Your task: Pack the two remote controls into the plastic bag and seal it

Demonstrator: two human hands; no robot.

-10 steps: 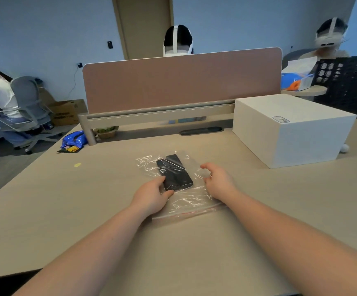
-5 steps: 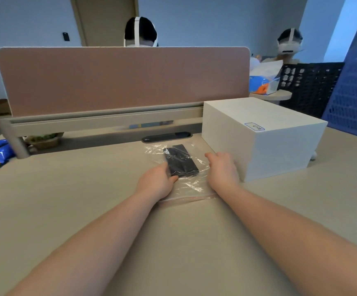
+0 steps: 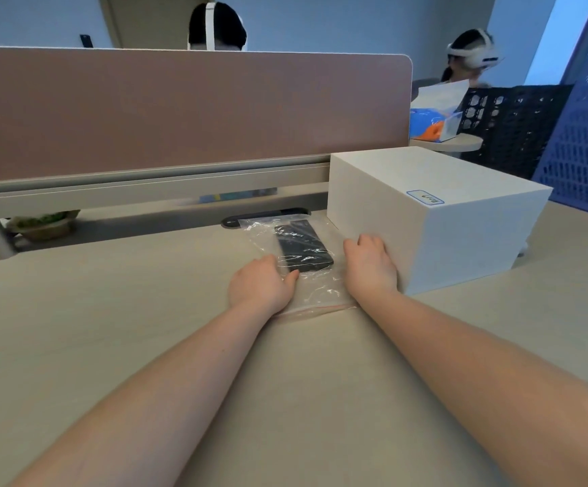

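A clear plastic bag (image 3: 321,292) lies flat on the beige table (image 3: 116,311), its red zip strip (image 3: 317,311) at the edge nearest me. Two black remote controls (image 3: 303,249) lie side by side inside it. My left hand (image 3: 260,284) rests on the bag's left edge with curled fingers, the thumb touching the near end of the remotes. My right hand (image 3: 369,265) holds the bag's right edge, pressed against the white box (image 3: 461,233).
The white box stands right of the bag. A brown desk divider (image 3: 187,110) runs across the back, with a dark cable slot (image 3: 232,222) just beyond the bag. Black crate (image 3: 510,124) and blue crate (image 3: 587,142) stand far right. Two people with headsets sit behind.
Both hands have slid the bag with the remotes away from me and to the right, up beside the white box. My view has turned right with it.
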